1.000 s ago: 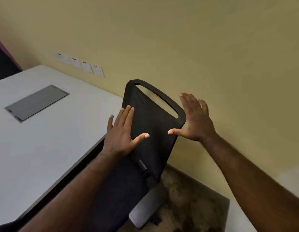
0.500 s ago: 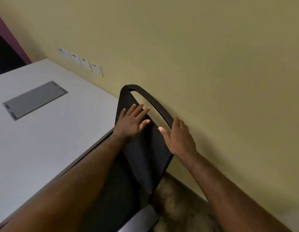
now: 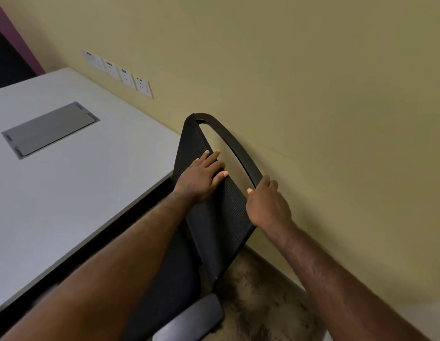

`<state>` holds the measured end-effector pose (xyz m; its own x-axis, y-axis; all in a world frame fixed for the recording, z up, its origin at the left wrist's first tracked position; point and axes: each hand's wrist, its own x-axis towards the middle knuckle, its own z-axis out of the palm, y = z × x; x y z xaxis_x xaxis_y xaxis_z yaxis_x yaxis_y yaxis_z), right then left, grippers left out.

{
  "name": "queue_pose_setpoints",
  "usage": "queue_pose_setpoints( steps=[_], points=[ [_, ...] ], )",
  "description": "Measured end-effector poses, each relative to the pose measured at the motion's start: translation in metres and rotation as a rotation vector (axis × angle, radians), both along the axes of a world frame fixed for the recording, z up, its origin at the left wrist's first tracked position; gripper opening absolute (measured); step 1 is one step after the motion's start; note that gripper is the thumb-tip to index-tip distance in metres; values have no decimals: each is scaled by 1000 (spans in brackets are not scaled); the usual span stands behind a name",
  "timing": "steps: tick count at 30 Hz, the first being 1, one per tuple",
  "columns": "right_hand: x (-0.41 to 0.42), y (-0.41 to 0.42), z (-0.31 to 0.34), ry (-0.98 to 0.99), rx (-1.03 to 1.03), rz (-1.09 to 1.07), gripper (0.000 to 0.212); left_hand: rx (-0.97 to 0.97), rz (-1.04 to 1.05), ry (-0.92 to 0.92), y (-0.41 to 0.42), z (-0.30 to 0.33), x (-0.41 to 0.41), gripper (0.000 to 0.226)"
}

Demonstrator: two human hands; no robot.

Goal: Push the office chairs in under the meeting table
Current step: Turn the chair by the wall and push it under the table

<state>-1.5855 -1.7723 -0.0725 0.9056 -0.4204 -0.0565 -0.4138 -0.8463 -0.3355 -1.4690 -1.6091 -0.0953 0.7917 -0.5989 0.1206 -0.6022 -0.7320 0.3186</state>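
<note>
A black mesh-backed office chair (image 3: pixel 221 217) stands at the corner of the white meeting table (image 3: pixel 73 183), its seat partly beneath the table edge and its backrest close to the yellow wall. My left hand (image 3: pixel 201 179) lies flat on the upper part of the backrest, fingers reaching the slot under the top bar. My right hand (image 3: pixel 267 205) is curled around the right edge of the backrest where the top bar meets it. One grey armrest pad (image 3: pixel 189 321) shows at the bottom.
The yellow wall (image 3: pixel 312 94) runs just behind the chair. Several wall sockets (image 3: pixel 120 72) sit above the table's far edge. A grey cable hatch (image 3: pixel 49 129) is set in the tabletop. Mottled brown carpet (image 3: pixel 261 299) shows beside the chair.
Both hands went from open near the backrest to resting on it and gripping it. The chair back has moved away from me, closer to the wall and table.
</note>
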Motion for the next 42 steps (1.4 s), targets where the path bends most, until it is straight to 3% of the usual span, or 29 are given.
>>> queue_pose_setpoints(
  steps=[11, 23, 28, 36, 42],
  points=[
    [-62, 29, 6, -28, 8, -95, 52, 19, -63, 75, 6, 8, -49, 42],
    [-140, 74, 5, -36, 39, -153, 74, 47, -172, 186, 6, 7, -104, 48],
    [-167, 82, 5, -58, -60, -102, 79, 50, -219, 201, 21, 11, -129, 46],
    [-168, 60, 30, -216, -232, -13, 57, 97, -306, 187, 47, 28, -171, 45],
    [-158, 28, 32, -136, -391, 138, 84, 22, -194, 42, 53, 49, -219, 76]
  ],
)
